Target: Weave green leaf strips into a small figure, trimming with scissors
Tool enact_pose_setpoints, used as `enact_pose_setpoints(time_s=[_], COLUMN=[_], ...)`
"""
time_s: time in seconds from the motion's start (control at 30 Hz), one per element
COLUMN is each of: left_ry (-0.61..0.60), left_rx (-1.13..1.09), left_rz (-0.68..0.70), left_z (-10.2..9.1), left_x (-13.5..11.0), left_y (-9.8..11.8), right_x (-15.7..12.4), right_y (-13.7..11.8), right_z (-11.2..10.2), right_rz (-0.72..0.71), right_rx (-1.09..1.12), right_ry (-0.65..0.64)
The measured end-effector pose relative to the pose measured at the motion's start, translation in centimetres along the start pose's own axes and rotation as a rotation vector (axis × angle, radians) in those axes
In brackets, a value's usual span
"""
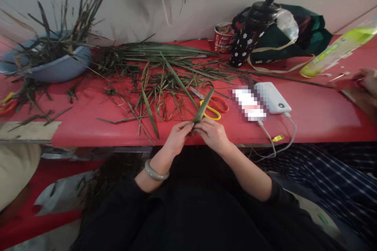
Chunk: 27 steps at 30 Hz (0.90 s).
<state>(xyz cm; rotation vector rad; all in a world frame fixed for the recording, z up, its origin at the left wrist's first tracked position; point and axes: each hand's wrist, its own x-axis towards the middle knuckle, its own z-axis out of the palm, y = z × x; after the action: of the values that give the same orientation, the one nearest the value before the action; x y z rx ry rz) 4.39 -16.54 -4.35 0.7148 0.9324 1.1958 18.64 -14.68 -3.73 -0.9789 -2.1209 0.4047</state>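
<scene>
Just over the front edge of the red-covered table, my left hand (182, 135) and my right hand (212, 133) meet, fingers closed around a folded green leaf strip (204, 106). One wide end of it points up and to the right; a long narrow blade (176, 76) runs up and left from the same spot. My fingers hide the part where they come together. Directly behind my hands lie scissors (212, 110) with red and yellow handles. Another loose leaf strip (149, 110) rests on the table to the left.
Leaf scraps and a bundle of long leaves (165, 50) spread behind. A blue basin (61, 66) of dark stalks stands left. A power bank (272, 97), a pixelated device, a flowered tumbler (246, 43), a red cup (223, 39) and a bottle (330, 53) are right. Another person's hand (368, 80) shows far right.
</scene>
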Motion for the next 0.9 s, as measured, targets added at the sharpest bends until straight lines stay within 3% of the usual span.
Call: enact_pose_setpoints(time_s=[0.17,0.4,0.57,0.77,0.9], left_ry=[-0.016,0.094,0.161,0.225,0.313], left_rx=[-0.066,-0.096,-0.106,-0.085,-0.068], left_rz=[0.03,0.093,0.116,0.137,0.182], left_z=[0.5,-0.1,-0.2,0.1,0.2], left_x=[0.0,0.6,0.7,1.3,1.7], left_y=[-0.3,-1.1,-1.1,-0.6,-0.4], right_x=[0.3,0.3,0.4,1.1,1.5], right_y=[-0.2,-0.5,-0.6,1.1,1.8], right_z=[0.3,1.2,1.4,2.7,3.3], right_rz=[0.067,0.073,0.053,0.462,0.561], right_rx=[0.107,0.095,0.238,0.47,0.711], right_ry=[0.035,-0.007,-0.038,0.128,0.095])
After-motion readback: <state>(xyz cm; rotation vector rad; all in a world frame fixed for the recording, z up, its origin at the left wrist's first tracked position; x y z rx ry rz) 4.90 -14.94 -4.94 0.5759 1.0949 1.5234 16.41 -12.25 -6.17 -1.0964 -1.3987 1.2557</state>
